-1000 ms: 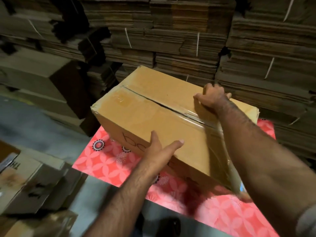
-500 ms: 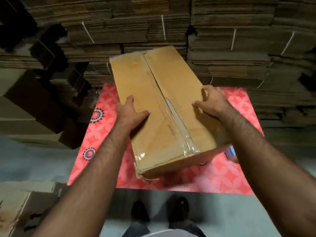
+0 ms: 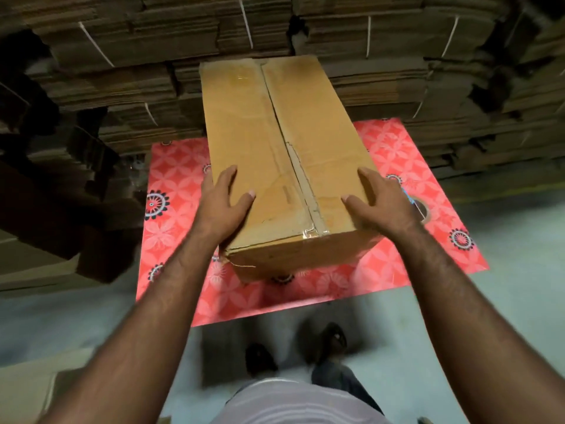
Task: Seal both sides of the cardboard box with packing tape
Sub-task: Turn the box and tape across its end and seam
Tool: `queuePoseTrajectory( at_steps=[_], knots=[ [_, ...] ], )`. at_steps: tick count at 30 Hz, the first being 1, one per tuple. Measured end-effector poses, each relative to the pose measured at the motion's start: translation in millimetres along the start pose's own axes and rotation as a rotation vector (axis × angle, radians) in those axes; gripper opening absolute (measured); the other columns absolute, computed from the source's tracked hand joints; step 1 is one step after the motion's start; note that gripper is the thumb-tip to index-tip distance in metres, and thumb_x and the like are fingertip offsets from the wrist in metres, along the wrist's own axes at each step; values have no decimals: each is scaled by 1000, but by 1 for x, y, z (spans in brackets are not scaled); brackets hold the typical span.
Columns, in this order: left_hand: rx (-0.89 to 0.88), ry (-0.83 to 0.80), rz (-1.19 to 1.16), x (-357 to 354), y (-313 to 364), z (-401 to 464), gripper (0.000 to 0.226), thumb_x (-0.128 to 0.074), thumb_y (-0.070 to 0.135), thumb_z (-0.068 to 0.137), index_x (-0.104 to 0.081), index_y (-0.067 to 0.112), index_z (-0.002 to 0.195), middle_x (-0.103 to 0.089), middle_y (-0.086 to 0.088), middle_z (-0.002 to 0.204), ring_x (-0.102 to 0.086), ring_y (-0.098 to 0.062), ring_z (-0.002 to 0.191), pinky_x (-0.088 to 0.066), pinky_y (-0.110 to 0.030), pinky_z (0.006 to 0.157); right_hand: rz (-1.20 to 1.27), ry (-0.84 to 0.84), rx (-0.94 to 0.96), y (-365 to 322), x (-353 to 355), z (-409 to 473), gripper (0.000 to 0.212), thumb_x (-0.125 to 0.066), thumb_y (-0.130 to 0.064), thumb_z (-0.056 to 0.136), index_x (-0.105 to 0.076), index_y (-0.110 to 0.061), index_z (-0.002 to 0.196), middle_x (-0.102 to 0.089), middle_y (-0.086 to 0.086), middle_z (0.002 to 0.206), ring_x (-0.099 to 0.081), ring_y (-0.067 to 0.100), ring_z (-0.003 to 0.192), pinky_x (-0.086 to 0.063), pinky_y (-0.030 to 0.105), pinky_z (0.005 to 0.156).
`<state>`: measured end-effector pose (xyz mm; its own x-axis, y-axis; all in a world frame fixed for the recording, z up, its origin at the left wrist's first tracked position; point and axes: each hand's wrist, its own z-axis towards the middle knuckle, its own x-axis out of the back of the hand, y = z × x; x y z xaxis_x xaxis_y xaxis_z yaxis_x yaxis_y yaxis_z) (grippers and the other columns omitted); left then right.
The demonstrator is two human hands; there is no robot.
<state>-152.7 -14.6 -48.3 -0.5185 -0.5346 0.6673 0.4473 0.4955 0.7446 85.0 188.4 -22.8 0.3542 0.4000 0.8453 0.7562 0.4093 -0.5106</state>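
Nearest the camera, below the box, are the person's striped shirt front (image 3: 293, 402) and two dark shoes (image 3: 293, 353) on the pale grey concrete floor (image 3: 504, 316), blurred.

Both bare forearms reach up to the long brown cardboard box (image 3: 260, 142), the landmark here. It lies lengthwise away from the person on a red flower-patterned worktop (image 3: 382, 270), its near end overhanging nothing visible and its far end up against the stacks behind.

The left hand (image 3: 221, 206) lies on the box's near left top edge, thumb spread across the top flap and fingers straight along the side; its grip is open, pressing rather than clasping. The right hand (image 3: 380, 203) mirrors it on the near right edge, thumb on the top and fingers flat down the right side, its grip likewise open.

Between the two thumbs, a strip of clear packing tape (image 3: 308, 206) runs along the near part of the box's centre seam and folds over the near end. Farther along, the seam shows bare.

Just right of the box, partly hidden behind the right hand, a brown roll of tape (image 3: 423, 209) lies on the worktop.

Beyond the box rise bundled stacks of flattened brown cardboard (image 3: 397, 41), tied with white straps.
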Motion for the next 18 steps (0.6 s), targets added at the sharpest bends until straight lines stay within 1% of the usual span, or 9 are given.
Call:
queuePoseTrajectory(
  at_steps=[3,6,8,10,12,13,15,17,18],
  knots=[
    [28,45,-70,-7,-8,-45,71,-69,43,88,-41,25,150,-38,-12,150,-36,-22,140,-24,-20,111,13,28,-36,1,-11,-22,79,-61,-64,81,-32,-40,151,-44,18,138,-44,35,130,-38,43,107],
    [24,74,-76,-4,-12,-58,75,-69,49,84,-42,28,150,-41,-10,150,-37,-23,140,-27,-24,111,23,41,13,5,-11,-33,74,-63,-58,87,-33,-37,152,-45,17,138,-46,33,129,-39,42,107],
    [28,59,-73,-3,-13,-60,76,-67,50,84,-41,27,151,-42,-11,150,-38,-24,140,-29,-30,114,239,67,20,19,-7,-34,66,-60,-54,91,-39,-32,149,-52,8,138,-51,24,126,-41,38,105],
    [37,68,-69,-6,-10,-65,76,-66,51,84,-41,26,151,-43,-10,150,-39,-24,140,-30,-32,115,424,166,-47,42,-2,-26,51,-56,-47,97,-50,-23,142,-61,3,128,-58,19,118,-45,31,99],
    [41,107,-63,-12,-9,-71,72,-69,45,88,-42,24,151,-45,-10,150,-41,-23,138,-29,-28,112,374,270,-125,72,2,-10,42,-53,-36,100,-57,-10,132,-66,11,119,-62,27,111,-43,27,88],
    [41,121,-63,-15,-8,-74,71,-68,45,89,-42,24,151,-46,-9,150,-42,-22,138,-28,-26,111,314,277,-144,89,1,0,40,-53,-32,98,-58,-5,128,-67,16,116,-61,32,109,-42,29,86],
    [46,118,-72,-20,-4,-79,74,-61,52,86,-41,24,151,-46,-6,150,-41,-18,138,-29,-29,113,174,198,-189,121,-2,23,39,-58,-19,90,-57,0,124,-64,22,118,-59,37,111,-42,34,88],
    [33,117,-59,-22,3,-84,77,-58,58,83,-41,25,150,-46,-4,150,-41,-18,139,-30,-37,117,63,81,-226,146,-11,44,37,-59,-7,86,-56,3,122,-61,24,121,-56,39,115,-41,35,92],
    [25,136,-43,-23,6,-85,79,-57,60,81,-43,23,149,-47,-5,149,-42,-20,139,-31,-42,118,22,46,-213,155,-16,54,36,-59,-6,86,-55,3,121,-60,24,122,-55,40,115,-40,35,94]
  ],
)
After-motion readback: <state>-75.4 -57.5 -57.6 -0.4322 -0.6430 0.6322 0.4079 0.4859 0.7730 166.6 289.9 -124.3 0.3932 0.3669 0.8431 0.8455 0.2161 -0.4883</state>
